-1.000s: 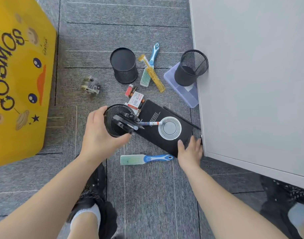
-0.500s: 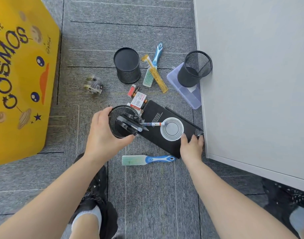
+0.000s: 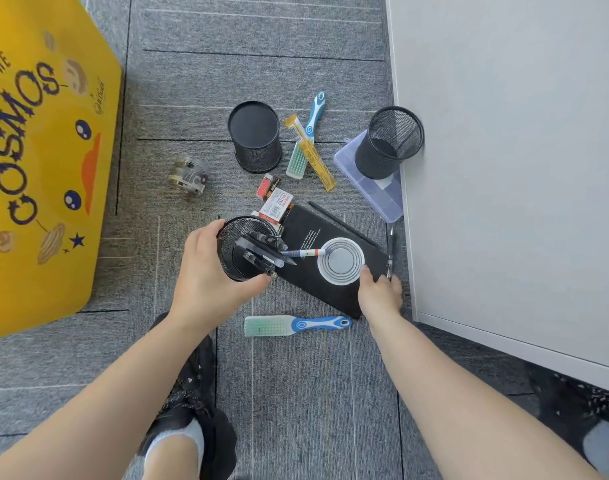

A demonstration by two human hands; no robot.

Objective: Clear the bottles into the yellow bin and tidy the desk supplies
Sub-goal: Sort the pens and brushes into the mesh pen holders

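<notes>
My left hand (image 3: 206, 271) grips a black mesh pen cup (image 3: 234, 237) tilted on its side, with several dark pens (image 3: 261, 254) sticking out of its mouth. A white marker (image 3: 306, 252) lies across a black box (image 3: 330, 244) with a grey ring design. My right hand (image 3: 381, 289) rests on the box's right corner and pinches the lower end of a black pen (image 3: 390, 251) that lies beside the white cabinet (image 3: 521, 168). The yellow bin (image 3: 36, 168) stands at the left. No bottles are visible.
Two more mesh cups (image 3: 254, 136) (image 3: 389, 140) stand on the grey carpet, one on a clear lidded box (image 3: 372, 181). Brushes (image 3: 296, 325) (image 3: 306, 136), a yellow ruler (image 3: 311, 154), small card packs (image 3: 273, 202) and a tub of clips (image 3: 189, 173) lie around. My shoe (image 3: 192, 403) is below.
My right hand has slid from the cabinet's edge onto the box corner and taken hold of the black pen's end. The left hand holds the tilted cup as before.
</notes>
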